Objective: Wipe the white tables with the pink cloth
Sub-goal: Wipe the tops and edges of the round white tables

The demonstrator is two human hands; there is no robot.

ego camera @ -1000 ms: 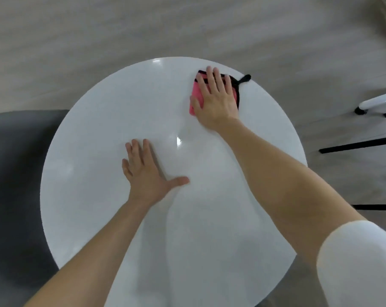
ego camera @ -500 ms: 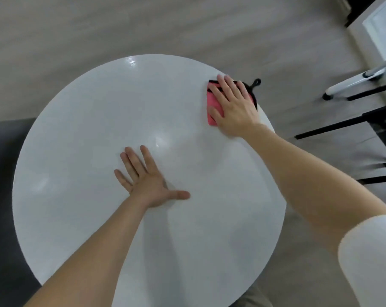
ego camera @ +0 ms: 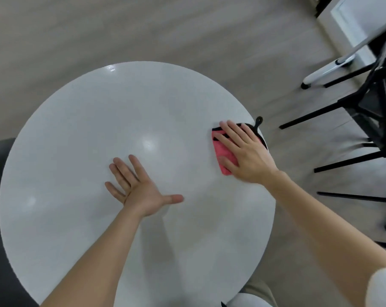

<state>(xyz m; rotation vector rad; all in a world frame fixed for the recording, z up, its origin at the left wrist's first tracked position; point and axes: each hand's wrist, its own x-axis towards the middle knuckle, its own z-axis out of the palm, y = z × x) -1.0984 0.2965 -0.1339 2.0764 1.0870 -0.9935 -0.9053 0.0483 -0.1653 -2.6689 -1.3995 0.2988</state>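
Round white table (ego camera: 77,140) on grey plank floor (ego camera: 54,29) — black chair (ego camera: 376,103) nearby. Pink cloth (ego camera: 224,156), black-edged, at the rim — right hand (ego camera: 246,151) flat on it, fingers spread; left hand (ego camera: 139,187) splayed on the tabletop.

The white tabletop (ego camera: 77,151) is showing a smooth, glossy face, catching small bright spots of light and carrying a faint, fine speckle. The pink cloth (ego camera: 224,155) on it is looking soft and matt, like a finely napped fabric, and its black trim (ego camera: 217,129) is reading as fabric tape. The floor (ego camera: 99,29) is showing pale grey wood grain in a dull, matt finish. The black chair legs (ego camera: 320,114) are looking hard and smooth; whether they are metal or painted wood is not showing.
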